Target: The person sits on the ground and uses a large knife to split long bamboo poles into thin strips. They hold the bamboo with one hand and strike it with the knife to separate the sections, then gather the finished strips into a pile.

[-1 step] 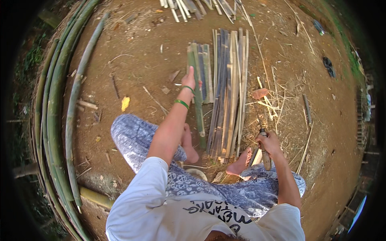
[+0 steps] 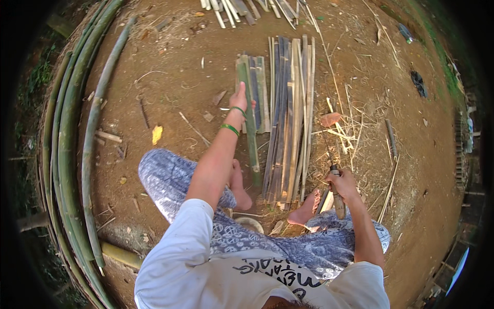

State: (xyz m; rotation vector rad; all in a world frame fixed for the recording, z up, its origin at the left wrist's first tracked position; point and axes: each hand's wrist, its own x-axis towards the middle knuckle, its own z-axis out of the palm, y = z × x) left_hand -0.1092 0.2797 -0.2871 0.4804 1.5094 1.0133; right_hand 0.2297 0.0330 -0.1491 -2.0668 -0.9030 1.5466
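Observation:
My left hand (image 2: 240, 99) is closed round a long green bamboo strip (image 2: 252, 141) that points away from me. Beside that strip lies a short row of bamboo slats (image 2: 263, 95). A longer bundle of dark and pale bamboo slats (image 2: 288, 121) lies to its right, in front of my feet. Near my right knee, my right hand (image 2: 343, 184) grips the wooden handle of a knife (image 2: 338, 203). Its thin dark blade points away from me, over loose shavings.
Long green bamboo poles (image 2: 72, 129) lie along the left, with a separate pole (image 2: 98, 118) beside them. More cut slats (image 2: 231, 10) lie at the far side. Pale shavings (image 2: 347, 135) and a dry brown leaf (image 2: 330, 119) litter the dirt to the right. A round pale object (image 2: 250, 224) sits between my legs.

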